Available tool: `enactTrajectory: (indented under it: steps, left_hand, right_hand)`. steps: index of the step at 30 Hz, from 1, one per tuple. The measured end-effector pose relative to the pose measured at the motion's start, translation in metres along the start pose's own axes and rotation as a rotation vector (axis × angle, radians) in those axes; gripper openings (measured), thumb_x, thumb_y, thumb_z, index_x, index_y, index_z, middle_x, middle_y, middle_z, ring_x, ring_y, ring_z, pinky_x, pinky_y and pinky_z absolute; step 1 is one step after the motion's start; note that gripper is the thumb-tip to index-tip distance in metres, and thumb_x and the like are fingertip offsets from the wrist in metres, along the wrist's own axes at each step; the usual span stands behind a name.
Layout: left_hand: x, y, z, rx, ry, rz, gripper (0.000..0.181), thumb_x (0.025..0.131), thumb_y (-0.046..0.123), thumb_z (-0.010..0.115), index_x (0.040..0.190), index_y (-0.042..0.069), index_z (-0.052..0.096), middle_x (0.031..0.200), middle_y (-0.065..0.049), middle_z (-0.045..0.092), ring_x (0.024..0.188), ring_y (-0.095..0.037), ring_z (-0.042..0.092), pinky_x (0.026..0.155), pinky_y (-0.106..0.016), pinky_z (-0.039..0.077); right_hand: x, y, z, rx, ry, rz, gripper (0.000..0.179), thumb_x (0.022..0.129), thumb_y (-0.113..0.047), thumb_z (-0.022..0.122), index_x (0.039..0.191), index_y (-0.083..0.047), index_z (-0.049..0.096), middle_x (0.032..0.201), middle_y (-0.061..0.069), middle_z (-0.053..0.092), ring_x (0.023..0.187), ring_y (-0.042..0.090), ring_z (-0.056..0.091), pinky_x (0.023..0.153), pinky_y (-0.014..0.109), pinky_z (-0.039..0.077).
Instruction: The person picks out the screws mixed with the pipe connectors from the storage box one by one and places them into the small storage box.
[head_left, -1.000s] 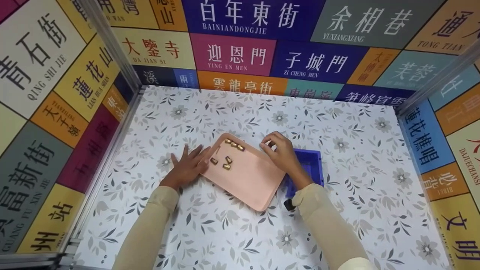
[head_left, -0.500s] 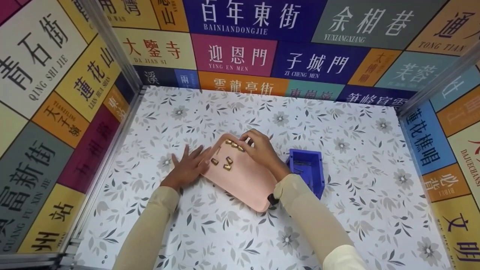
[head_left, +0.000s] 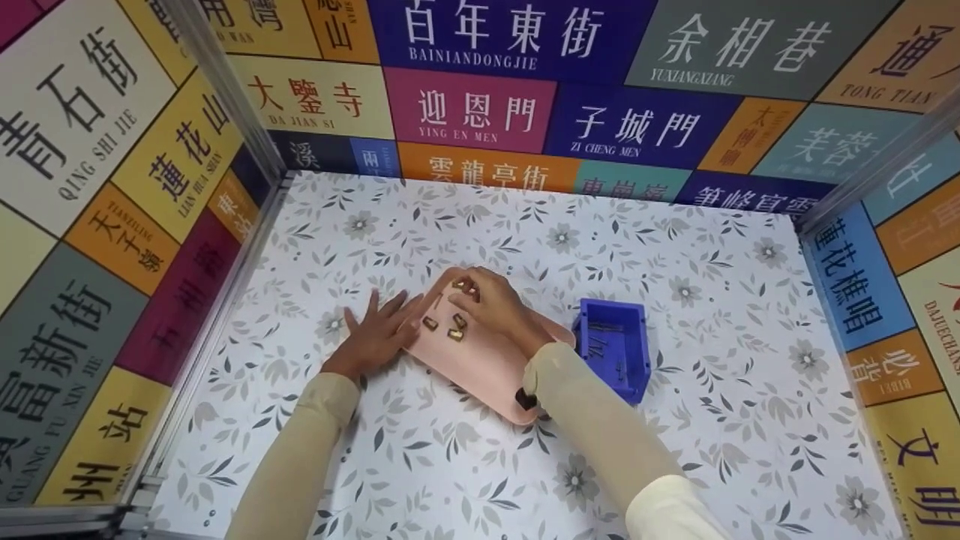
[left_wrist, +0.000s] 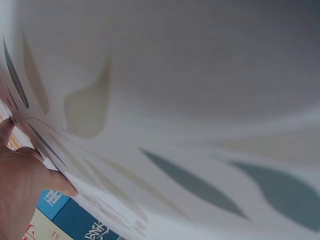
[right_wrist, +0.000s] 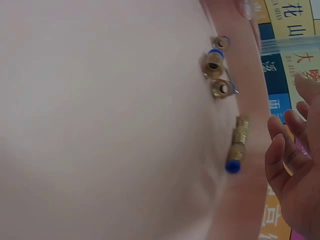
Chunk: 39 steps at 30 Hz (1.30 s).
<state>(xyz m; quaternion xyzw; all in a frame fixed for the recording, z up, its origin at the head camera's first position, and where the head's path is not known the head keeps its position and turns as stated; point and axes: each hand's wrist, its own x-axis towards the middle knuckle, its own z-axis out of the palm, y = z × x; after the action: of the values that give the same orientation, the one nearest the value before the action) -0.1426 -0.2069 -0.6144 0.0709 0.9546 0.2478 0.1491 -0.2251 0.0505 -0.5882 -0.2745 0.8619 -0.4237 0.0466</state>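
My left hand (head_left: 379,334) lies with fingers spread at the left rim of a pink tray (head_left: 480,375), its fingertips on the rim. In the left wrist view part of that hand (left_wrist: 25,185) shows against the floral surface. My right hand (head_left: 495,307) hovers over the tray's far left part, fingers bent near a row of brass fittings (head_left: 457,284), which it partly covers. Seen from the right wrist, the thumb and fingers stand apart with nothing visible between them. More brass fittings (right_wrist: 214,65), some with blue rings, lie beside a thin screw (right_wrist: 231,80).
A blue box (head_left: 634,352) with several thin screws inside stands right of the tray. White floral sheeting (head_left: 420,465) covers the table. Sign-patterned panels (head_left: 472,109) enclose the back and both sides.
My right hand has moved left from beside the blue box, across the tray to the far row of fittings. The box is now uncovered. My left hand stays in place.
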Motion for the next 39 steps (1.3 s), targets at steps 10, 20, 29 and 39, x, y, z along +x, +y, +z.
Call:
enactTrajectory:
  steps: [10, 20, 29, 39]
  left_hand:
    - [0.000, 0.000, -0.001, 0.003, -0.014, -0.004, 0.058, 0.104, 0.068, 0.021, 0.160, 0.052, 0.015, 0.173, 0.010, 0.013, 0.158, -0.042, -0.014, 0.111, -0.080, -0.016]
    - [0.001, 0.000, -0.001, 0.009, -0.004, 0.002, 0.058, 0.105, 0.067, 0.021, 0.160, 0.051, 0.015, 0.173, 0.010, 0.014, 0.158, -0.042, -0.012, 0.111, -0.081, -0.015]
    - [-0.001, 0.000, -0.001, 0.006, 0.008, -0.002, 0.057, 0.105, 0.066, 0.022, 0.160, 0.051, 0.016, 0.172, 0.009, 0.016, 0.158, -0.043, -0.010, 0.111, -0.082, -0.013]
    - [-0.003, 0.004, -0.001, -0.007, 0.015, -0.005, 0.055, 0.105, 0.066, 0.022, 0.158, 0.055, 0.014, 0.172, 0.010, 0.015, 0.158, -0.043, -0.010, 0.112, -0.079, -0.015]
  right_hand:
    - [0.009, 0.004, 0.026, -0.041, 0.016, 0.017, 0.027, 0.094, -0.021, 0.075, 0.118, -0.013, 0.067, 0.098, 0.008, 0.064, 0.082, 0.019, 0.060, 0.071, 0.033, 0.052]
    - [0.010, 0.012, 0.044, -0.248, 0.030, 0.035, 0.029, 0.090, -0.035, 0.078, 0.109, -0.013, 0.072, 0.100, 0.004, 0.067, 0.092, 0.019, 0.063, 0.083, 0.036, 0.054]
    - [0.013, 0.012, 0.054, -0.422, 0.072, -0.028, 0.038, 0.084, -0.043, 0.082, 0.115, -0.021, 0.074, 0.128, 0.000, 0.071, 0.123, 0.021, 0.064, 0.106, 0.036, 0.051]
    - [0.011, 0.011, 0.054, -0.432, 0.055, 0.021, 0.036, 0.089, -0.045, 0.077, 0.116, -0.022, 0.073, 0.130, 0.000, 0.069, 0.123, 0.021, 0.063, 0.106, 0.038, 0.051]
